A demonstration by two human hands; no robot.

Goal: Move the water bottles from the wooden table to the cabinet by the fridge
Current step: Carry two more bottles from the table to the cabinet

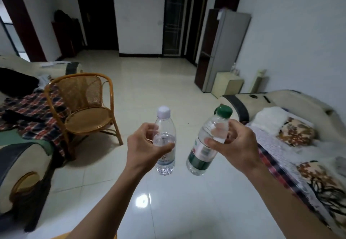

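Two bare forearms are stretched forward over a glossy tiled floor (168,81). A clear water bottle with a white cap (165,141) is gripped by the left hand (144,145), whose fingers and thumb are curled round its middle; it is held upright, its base hanging below the hand. A water bottle with a green cap and green label (206,145) is gripped by the right hand (234,143) round its upper half and is tilted, cap leaning right, base toward the first bottle. The two bottles are near each other but apart. Well beyond them, against the right wall, a tall grey fridge (222,50) is seen, with a low cream cabinet (227,84) just beside it. A rattan chair (84,106) stands to the left, next to a sofa draped with a plaid cloth (31,111). At the right, a sofa with patterned cushions (297,132) is seen.
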